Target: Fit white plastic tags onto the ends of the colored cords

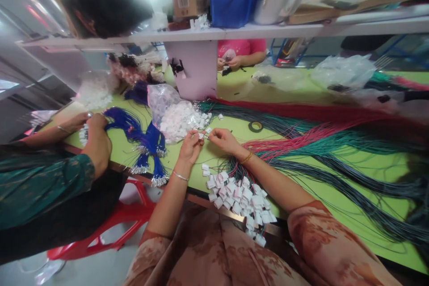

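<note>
Apparently the work is partway along: a heap of wired white connectors (237, 194) lies at the near edge of the worktop (234, 120), a few hanging over it, while many loose white housings (176, 120) remain in and beside a clear plastic bag (161, 96), and long bundles of red wires (284, 145) and dark wires (301, 169) stretch off to the right. One small white connector (201, 136) looks unfinished. It sits at the fingertips of the left hand (191, 147), which pinches it, beyond the wired heap and near the bag. The right hand (226, 141), fingers closed, meets it from the other side, seemingly gripping a wire end (207, 136), too small to confirm.
</note>
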`<act>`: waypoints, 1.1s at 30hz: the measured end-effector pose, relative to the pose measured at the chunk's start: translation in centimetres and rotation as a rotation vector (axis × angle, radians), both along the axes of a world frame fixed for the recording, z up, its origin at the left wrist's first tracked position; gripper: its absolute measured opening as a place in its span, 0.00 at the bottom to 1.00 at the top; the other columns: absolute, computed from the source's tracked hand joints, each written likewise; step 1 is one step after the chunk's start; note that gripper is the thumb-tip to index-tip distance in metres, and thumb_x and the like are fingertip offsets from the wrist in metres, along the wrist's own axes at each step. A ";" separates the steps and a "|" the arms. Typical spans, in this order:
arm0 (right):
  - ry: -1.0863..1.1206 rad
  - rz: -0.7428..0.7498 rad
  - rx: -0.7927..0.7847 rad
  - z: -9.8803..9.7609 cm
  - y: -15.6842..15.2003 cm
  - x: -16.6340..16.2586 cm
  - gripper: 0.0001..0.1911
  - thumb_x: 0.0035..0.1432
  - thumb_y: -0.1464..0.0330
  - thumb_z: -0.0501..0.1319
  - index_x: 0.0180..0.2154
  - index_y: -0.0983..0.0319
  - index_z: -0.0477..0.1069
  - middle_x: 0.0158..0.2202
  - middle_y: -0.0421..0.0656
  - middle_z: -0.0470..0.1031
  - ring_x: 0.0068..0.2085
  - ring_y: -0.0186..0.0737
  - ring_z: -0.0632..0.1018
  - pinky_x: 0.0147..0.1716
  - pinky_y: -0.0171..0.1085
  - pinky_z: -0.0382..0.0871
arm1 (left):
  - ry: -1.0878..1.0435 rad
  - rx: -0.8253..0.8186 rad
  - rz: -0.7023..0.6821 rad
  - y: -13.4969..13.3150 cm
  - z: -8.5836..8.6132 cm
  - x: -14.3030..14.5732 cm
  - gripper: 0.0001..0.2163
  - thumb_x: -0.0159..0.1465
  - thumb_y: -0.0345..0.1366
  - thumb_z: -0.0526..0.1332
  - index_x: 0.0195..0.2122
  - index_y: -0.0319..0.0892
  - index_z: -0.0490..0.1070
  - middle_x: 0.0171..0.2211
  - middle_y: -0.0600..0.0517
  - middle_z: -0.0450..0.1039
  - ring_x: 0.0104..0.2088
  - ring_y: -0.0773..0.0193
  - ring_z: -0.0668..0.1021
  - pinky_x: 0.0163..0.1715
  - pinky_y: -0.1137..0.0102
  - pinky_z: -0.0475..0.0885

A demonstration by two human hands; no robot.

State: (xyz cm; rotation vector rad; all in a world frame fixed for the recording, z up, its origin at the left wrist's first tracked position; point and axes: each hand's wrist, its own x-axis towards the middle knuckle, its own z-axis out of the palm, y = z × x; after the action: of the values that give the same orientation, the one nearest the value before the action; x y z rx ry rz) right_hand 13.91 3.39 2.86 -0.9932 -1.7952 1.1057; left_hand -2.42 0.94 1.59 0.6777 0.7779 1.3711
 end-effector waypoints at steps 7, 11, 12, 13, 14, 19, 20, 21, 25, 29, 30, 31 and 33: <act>-0.020 -0.005 0.007 -0.2 -0.2 0.0 0.10 0.51 0.63 0.55 0.23 0.63 0.63 0.22 0.37 0.64 0.26 0.31 0.63 0.27 0.32 0.58 | 0.006 -0.009 -0.061 -0.5 0.1 0.1 0.15 0.52 0.32 0.68 0.40 0.41 0.68 0.42 0.48 0.75 0.36 0.68 0.76 0.36 0.73 0.70; -0.045 0.002 -0.008 0.2 -0.2 0.1 0.10 0.50 0.63 0.55 0.23 0.63 0.64 0.21 0.37 0.64 0.25 0.31 0.63 0.26 0.32 0.57 | 0.076 0.012 -0.076 -0.5 0.2 -0.1 0.13 0.52 0.33 0.68 0.38 0.38 0.73 0.41 0.47 0.74 0.36 0.68 0.75 0.37 0.73 0.70; -0.049 0.009 -0.014 0.3 -0.3 0.2 0.10 0.49 0.63 0.55 0.23 0.63 0.64 0.21 0.37 0.64 0.25 0.31 0.63 0.26 0.32 0.57 | 0.077 0.014 -0.075 -0.5 0.2 -0.2 0.13 0.51 0.34 0.69 0.37 0.38 0.73 0.40 0.47 0.74 0.35 0.69 0.75 0.37 0.74 0.70; -0.051 0.015 -0.019 0.4 -0.3 0.3 0.11 0.49 0.63 0.55 0.23 0.63 0.64 0.21 0.37 0.64 0.25 0.31 0.63 0.26 0.32 0.57 | 0.075 0.011 -0.075 -0.5 0.1 -0.3 0.13 0.51 0.34 0.70 0.37 0.37 0.74 0.38 0.48 0.74 0.34 0.69 0.74 0.36 0.74 0.70; -0.052 0.020 -0.022 0.5 -0.3 0.3 0.11 0.49 0.63 0.55 0.23 0.63 0.65 0.21 0.37 0.64 0.25 0.31 0.63 0.26 0.32 0.57 | 0.075 0.003 -0.079 -0.4 0.0 -0.4 0.13 0.50 0.34 0.70 0.36 0.37 0.74 0.36 0.49 0.74 0.33 0.70 0.74 0.35 0.75 0.70; -0.051 0.025 -0.007 0.5 -0.1 0.4 0.10 0.50 0.63 0.56 0.23 0.64 0.66 0.21 0.37 0.65 0.25 0.30 0.63 0.26 0.31 0.56 | 0.092 -0.051 -0.097 -0.5 -0.1 -0.7 0.17 0.47 0.35 0.72 0.37 0.39 0.73 0.30 0.52 0.73 0.26 0.73 0.72 0.27 0.77 0.67; -0.054 0.028 -0.005 0.4 -0.1 0.4 0.10 0.50 0.64 0.56 0.23 0.64 0.65 0.21 0.37 0.65 0.25 0.30 0.62 0.26 0.31 0.56 | 0.092 -0.049 -0.098 -0.6 -0.1 -0.6 0.17 0.47 0.35 0.72 0.37 0.39 0.72 0.30 0.53 0.73 0.26 0.73 0.71 0.26 0.78 0.66; -0.059 0.034 -0.006 0.2 0.0 0.4 0.10 0.49 0.64 0.55 0.23 0.64 0.66 0.21 0.37 0.65 0.25 0.30 0.62 0.26 0.31 0.56 | 0.093 -0.044 -0.098 -0.7 -0.1 -0.5 0.17 0.46 0.34 0.72 0.37 0.39 0.72 0.30 0.53 0.73 0.25 0.74 0.71 0.26 0.78 0.66; -0.112 0.019 -0.012 -0.3 0.1 0.2 0.11 0.49 0.63 0.56 0.23 0.64 0.65 0.20 0.36 0.62 0.24 0.29 0.61 0.25 0.31 0.54 | 0.178 0.006 -0.066 -1.0 0.1 0.3 0.16 0.47 0.35 0.72 0.36 0.39 0.73 0.30 0.53 0.73 0.26 0.73 0.72 0.28 0.77 0.67; -0.156 0.039 0.067 -0.3 0.0 0.4 0.12 0.52 0.62 0.56 0.25 0.64 0.66 0.21 0.37 0.64 0.24 0.30 0.61 0.25 0.32 0.54 | 0.260 0.022 0.002 -1.2 0.1 0.8 0.16 0.47 0.36 0.71 0.36 0.39 0.73 0.30 0.53 0.74 0.27 0.72 0.72 0.27 0.77 0.67; -0.160 0.057 0.088 -0.2 -0.1 0.4 0.12 0.53 0.62 0.55 0.25 0.64 0.67 0.22 0.37 0.65 0.24 0.30 0.62 0.26 0.32 0.54 | 0.262 0.017 0.013 -1.3 0.1 0.8 0.16 0.47 0.37 0.71 0.36 0.40 0.73 0.30 0.53 0.74 0.27 0.72 0.73 0.27 0.77 0.67; -0.167 0.066 0.103 -0.1 -0.1 0.5 0.11 0.53 0.63 0.54 0.26 0.64 0.67 0.22 0.37 0.65 0.24 0.30 0.62 0.26 0.31 0.54 | 0.264 0.014 0.023 -1.3 0.2 0.9 0.16 0.47 0.37 0.71 0.36 0.40 0.74 0.29 0.53 0.74 0.27 0.72 0.73 0.27 0.77 0.67; -0.197 0.056 0.112 0.0 -0.2 0.6 0.10 0.52 0.65 0.55 0.24 0.64 0.66 0.21 0.36 0.64 0.24 0.30 0.61 0.25 0.31 0.53 | 0.280 0.021 0.036 -1.3 0.2 1.0 0.15 0.47 0.36 0.70 0.36 0.40 0.74 0.29 0.53 0.74 0.26 0.72 0.72 0.26 0.77 0.66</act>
State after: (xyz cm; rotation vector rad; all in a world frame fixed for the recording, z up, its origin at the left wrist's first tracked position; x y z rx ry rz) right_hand 14.46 3.23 2.82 -1.0192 -2.0307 0.9568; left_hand -1.45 -0.34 1.76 0.8881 1.0021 1.3339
